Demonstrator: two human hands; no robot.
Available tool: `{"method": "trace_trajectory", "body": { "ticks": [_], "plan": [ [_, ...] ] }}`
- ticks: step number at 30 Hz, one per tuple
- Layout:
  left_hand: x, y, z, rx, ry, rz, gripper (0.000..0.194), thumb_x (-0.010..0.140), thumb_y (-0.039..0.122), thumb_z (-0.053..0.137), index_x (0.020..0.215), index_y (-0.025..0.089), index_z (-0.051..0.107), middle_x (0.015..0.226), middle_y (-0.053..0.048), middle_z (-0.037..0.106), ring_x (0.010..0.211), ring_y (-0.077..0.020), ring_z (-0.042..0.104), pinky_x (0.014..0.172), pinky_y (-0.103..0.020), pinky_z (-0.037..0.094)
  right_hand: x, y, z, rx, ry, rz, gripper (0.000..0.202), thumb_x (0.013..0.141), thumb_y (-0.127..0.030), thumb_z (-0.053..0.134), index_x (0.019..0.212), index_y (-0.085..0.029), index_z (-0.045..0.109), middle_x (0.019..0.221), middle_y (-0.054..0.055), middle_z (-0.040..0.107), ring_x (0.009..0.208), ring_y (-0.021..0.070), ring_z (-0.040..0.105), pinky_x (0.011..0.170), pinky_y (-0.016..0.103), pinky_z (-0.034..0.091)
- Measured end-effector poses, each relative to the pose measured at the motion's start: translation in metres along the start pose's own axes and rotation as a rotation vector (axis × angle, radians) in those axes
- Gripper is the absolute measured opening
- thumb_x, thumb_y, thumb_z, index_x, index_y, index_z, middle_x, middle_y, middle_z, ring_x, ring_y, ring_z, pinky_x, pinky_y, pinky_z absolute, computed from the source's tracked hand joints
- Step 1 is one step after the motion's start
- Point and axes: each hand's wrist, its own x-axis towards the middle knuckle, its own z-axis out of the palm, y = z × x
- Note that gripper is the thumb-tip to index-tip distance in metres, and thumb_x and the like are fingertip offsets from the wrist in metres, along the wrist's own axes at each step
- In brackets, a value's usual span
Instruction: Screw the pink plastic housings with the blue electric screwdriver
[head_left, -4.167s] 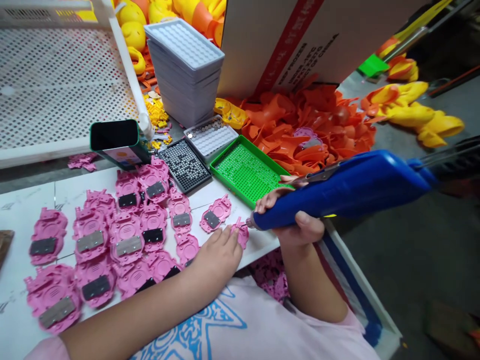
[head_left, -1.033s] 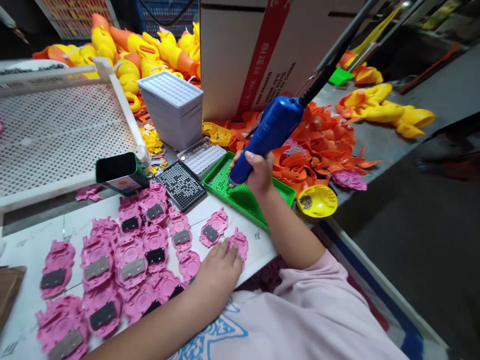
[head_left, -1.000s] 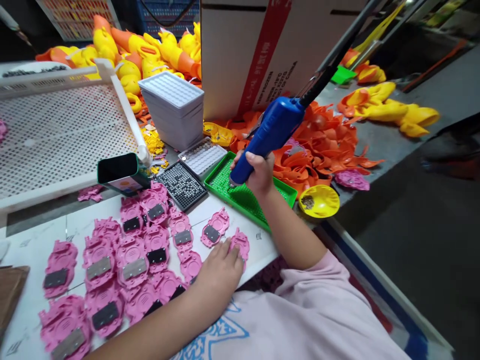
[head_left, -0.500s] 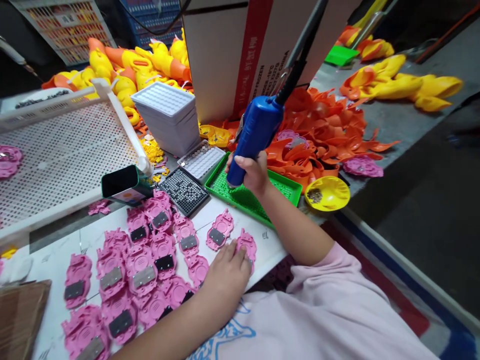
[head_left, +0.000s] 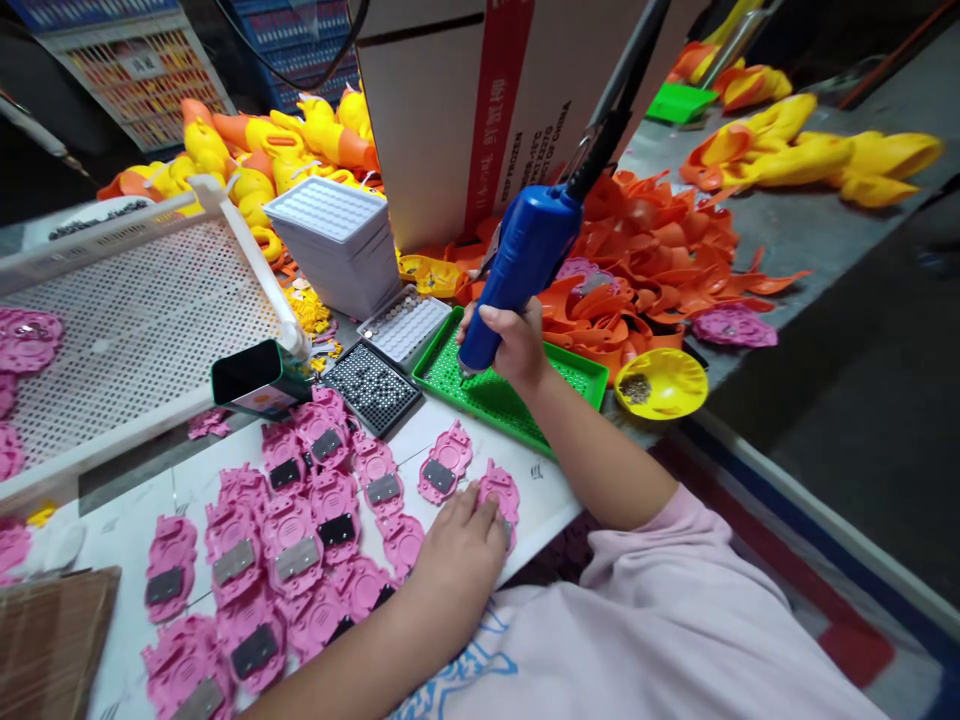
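Note:
My right hand (head_left: 514, 340) is wrapped around a blue electric screwdriver (head_left: 529, 240), which hangs from a cable and tilts with its tip down. The tip is over the left part of a shallow green perforated tray (head_left: 574, 375); whether it touches is too small to tell. My left hand (head_left: 465, 535) lies with its fingers over a pink plastic part (head_left: 499, 490) near the board's front edge, gripping it against the surface; the thumb is hidden. Just beyond lies another pink part (head_left: 444, 460) with a grey metal plate. Several similar pink parts (head_left: 296, 550) cover the board to the left.
A yellow bowl (head_left: 671, 385) with small metal pieces stands right of the tray. Left of it are a black perforated tray (head_left: 371, 385), stacked white trays (head_left: 337, 250), a phone (head_left: 247, 375) and a white crate (head_left: 135, 300). Orange pieces (head_left: 652, 250) and a carton (head_left: 427, 120) lie behind.
The view has shifted slightly, moving the scene a little right. The screwdriver leans a bit more to the right at its top. My left hand stays on the same pink part.

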Motion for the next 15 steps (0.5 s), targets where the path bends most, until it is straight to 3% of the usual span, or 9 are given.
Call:
{"method": "trace_trajectory", "body": {
  "ticks": [15],
  "plan": [
    [0.0002,0.0,-0.0026,-0.018,-0.011,-0.005,0.025,0.091,0.015,0.053,0.112,0.013,0.066,0.118,-0.014,0.068,0.121,-0.0284,0.057,0.097,-0.041,0.051,0.0004,0.0049,-0.0028,-0.032,-0.037,0.03,0.028,0.057,-0.04,0.069,0.07,-0.02,0.054,0.054,-0.005,0.06,0.044,0.0113,0.057,0.044,0.026,0.047]
  ]
}}
